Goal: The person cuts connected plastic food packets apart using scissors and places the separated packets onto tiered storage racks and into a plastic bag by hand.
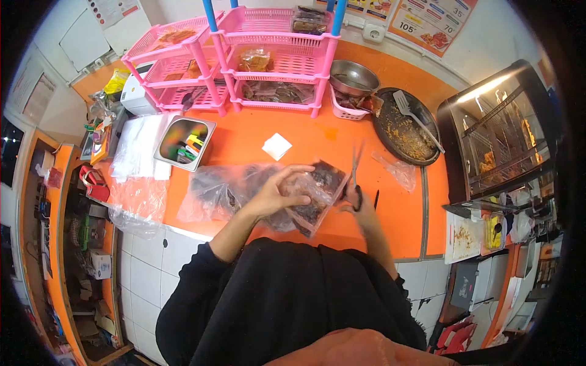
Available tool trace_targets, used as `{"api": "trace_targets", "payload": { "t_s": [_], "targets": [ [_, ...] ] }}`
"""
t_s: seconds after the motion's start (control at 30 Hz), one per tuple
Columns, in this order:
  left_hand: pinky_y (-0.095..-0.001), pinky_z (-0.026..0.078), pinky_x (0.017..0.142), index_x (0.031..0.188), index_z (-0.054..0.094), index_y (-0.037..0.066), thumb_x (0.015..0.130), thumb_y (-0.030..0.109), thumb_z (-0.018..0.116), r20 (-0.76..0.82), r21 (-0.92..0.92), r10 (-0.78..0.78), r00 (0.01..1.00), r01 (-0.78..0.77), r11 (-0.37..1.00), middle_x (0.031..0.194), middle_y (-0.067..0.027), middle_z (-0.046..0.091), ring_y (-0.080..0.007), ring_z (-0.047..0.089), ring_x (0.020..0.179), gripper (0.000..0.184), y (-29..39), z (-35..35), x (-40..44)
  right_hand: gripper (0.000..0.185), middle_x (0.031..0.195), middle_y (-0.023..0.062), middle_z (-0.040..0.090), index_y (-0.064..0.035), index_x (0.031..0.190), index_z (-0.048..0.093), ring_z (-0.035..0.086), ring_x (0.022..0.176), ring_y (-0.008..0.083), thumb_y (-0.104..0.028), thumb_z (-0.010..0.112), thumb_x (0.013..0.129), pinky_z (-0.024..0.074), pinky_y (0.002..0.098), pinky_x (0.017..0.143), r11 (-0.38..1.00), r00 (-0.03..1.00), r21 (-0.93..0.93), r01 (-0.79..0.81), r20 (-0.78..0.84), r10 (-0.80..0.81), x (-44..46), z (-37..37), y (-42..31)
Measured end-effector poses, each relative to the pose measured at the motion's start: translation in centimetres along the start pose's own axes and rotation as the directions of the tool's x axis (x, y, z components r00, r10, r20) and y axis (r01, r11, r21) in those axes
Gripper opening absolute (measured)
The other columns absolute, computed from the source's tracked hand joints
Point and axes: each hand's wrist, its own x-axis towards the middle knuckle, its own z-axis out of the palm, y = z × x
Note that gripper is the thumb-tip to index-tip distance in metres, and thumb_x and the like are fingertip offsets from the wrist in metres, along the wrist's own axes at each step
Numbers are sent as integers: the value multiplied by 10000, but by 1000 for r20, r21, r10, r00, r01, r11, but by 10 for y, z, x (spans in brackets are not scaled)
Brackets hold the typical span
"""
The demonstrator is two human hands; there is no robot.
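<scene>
Over the table [241, 131], the packet [318, 200] looks light, pliant and slick, probably best pinched along an edge, while the left hand [282, 194], thumb and fingers half spread, grips it and the right hand [361, 210] curls around the scissors [355, 166].

The packet [329, 175] is between the plastic bag [204, 192] and scissors [356, 163].
</scene>
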Motion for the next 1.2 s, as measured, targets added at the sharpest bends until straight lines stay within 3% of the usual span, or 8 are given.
{"api": "trace_targets", "payload": {
  "t_s": [0.07,0.17,0.27,0.37,0.47,0.7,1.0,1.2],
  "targets": [
    [-276,445,927,1306,447,51,724,-75,707,-5,271,133,991,-126,954,1235,-82,529,-139,524,1093,650,10,-12,-2,235,867,46,611,-12,961,546,598,775,127,-242,559,912,465,240,627,988,969,-153,2,246,36,-2,-51,2],
    [-307,387,998,1233,531,28,677,-100,721,-54,47,64,997,-61,997,1250,-62,527,-148,491,1149,601,26,-17,-5,254,793,54,606,-16,915,539,584,708,120,-270,546,919,431,236,561,934,750,-357,-17,613,248,-15,-80,-28],
    [-314,386,1000,1247,520,19,673,-75,739,6,120,70,998,-70,990,1273,-77,524,-155,486,1165,622,28,-17,-3,274,727,48,599,-18,887,547,582,663,115,-290,562,909,444,241,555,877,700,-478,-55,608,375,-25,-64,-45],
    [-311,389,997,1245,523,20,661,-42,763,66,242,50,997,-65,968,1277,-84,528,-153,492,1161,635,34,-9,-1,450,658,17,571,-31,777,556,564,609,95,-472,600,853,437,237,538,853,728,-522,-33,572,378,-24,-49,-46],
    [-310,389,995,1232,540,29,640,7,795,82,259,50,995,-70,963,1273,-86,536,-153,498,1155,645,31,-6,1,266,642,25,590,-22,831,586,561,556,87,-283,620,872,429,222,481,835,733,-545,-71,540,414,-20,-44,-45],
    [-281,417,953,1225,544,34,681,-9,762,87,375,15,996,-47,926,1200,-70,579,-119,519,1098,588,31,-5,-3,301,627,18,573,-28,769,580,543,541,78,-309,639,860,422,221,480,827,731,-557,-80,531,428,-22,-44,-43],
    [-283,444,928,1212,505,24,627,-98,753,132,-57,-22,991,30,998,1153,-41,541,-142,535,1077,647,-1,6,9,251,604,-7,524,-46,764,573,505,532,81,-260,612,888,409,228,494,906,805,-383,-183,471,361,-24,-18,-25],
    [-307,467,926,1215,480,22,659,-142,705,200,-373,-138,970,205,905,1160,-43,531,-161,565,1059,622,-20,7,7,235,618,-7,536,-41,804,592,519,530,86,-259,608,889,407,230,489,940,856,-265,-216,411,313,-22,-7,-6]
  ]
}}
